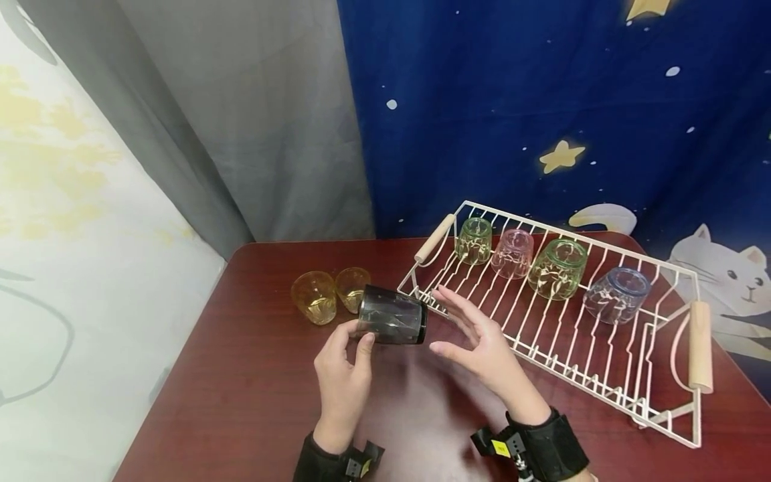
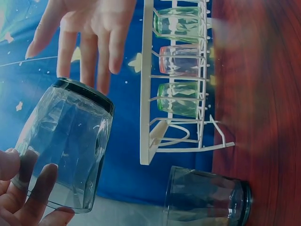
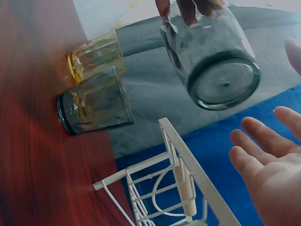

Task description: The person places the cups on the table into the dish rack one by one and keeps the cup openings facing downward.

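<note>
My left hand [image 1: 346, 381] grips a grey see-through glass [image 1: 394, 316] near its rim, with fingers and thumb on opposite sides. In the head view the glass lies sideways in the air, its thick base toward the right. My right hand [image 1: 482, 341] is just to the right of that base, fingers spread and holding nothing. In the right wrist view a gap shows between the right hand's fingers [image 3: 254, 148] and the base. Behind the held glass, two yellow glasses [image 1: 314, 298] [image 1: 352, 286] stand on the table. Another grey glass [image 3: 96, 104] stands beside a yellow one in the right wrist view.
A white wire rack [image 1: 545, 365] with wooden handles [image 1: 700, 347] stands on the right of the red-brown table [image 1: 241, 395]. Upside down along its back are a small green glass [image 1: 474, 242], a pink glass [image 1: 512, 254], a larger green glass [image 1: 557, 270] and a blue glass [image 1: 617, 296]. Curtains [image 1: 289, 120] hang behind.
</note>
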Demonstrator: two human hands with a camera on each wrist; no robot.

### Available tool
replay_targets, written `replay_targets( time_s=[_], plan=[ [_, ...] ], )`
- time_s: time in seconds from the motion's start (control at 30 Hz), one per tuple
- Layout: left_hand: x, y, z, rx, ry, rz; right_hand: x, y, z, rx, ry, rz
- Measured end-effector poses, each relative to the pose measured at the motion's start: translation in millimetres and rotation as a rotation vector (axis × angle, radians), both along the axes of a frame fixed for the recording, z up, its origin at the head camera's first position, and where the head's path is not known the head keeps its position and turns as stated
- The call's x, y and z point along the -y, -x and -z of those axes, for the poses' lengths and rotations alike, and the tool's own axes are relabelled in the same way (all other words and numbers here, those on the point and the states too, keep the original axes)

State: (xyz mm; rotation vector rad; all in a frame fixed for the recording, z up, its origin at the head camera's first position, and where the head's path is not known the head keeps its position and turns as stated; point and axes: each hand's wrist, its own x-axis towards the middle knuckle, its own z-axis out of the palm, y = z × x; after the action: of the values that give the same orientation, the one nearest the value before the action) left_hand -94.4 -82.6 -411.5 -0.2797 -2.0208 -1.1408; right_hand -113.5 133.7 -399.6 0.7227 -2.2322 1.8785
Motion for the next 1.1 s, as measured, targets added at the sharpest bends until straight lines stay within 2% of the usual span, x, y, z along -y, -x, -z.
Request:
replay_targets(
  time_s=[0.1, 0.27, 0.5, 0.63, 0.77, 1.1],
  plan=[
    [-2, -1.3, -0.4, -0.009, -0.005, 0.009, 3, -0.9, 2.2, 0.026, -0.038, -0.018],
    [-3, -2.7, -1.8, -0.018, 0.001, 0.016, 11, -0.9, 2.8, 0.066, -0.122, 0.014],
    [-6, -4.4, -2.1, -0.004, -0.026, 0.032, 18, -0.2, 4.4, 0.065, -0.084, 0.045],
    [-8, -4.8, -1.4, 0.029, -0.071, 0.071, 19, -0.5, 4.3, 0.067, -0.079, 0.084],
    [-10, -5.6, -2.2, 0.094, -0.108, 0.103, 18, -0.8, 3.0, 0.045, -0.08, 0.125],
    [-12, -6.3, -1.7, 0.193, -0.111, 0.17, 14, -0.8, -2.1, 0.009, -0.082, 0.168]
  ],
)
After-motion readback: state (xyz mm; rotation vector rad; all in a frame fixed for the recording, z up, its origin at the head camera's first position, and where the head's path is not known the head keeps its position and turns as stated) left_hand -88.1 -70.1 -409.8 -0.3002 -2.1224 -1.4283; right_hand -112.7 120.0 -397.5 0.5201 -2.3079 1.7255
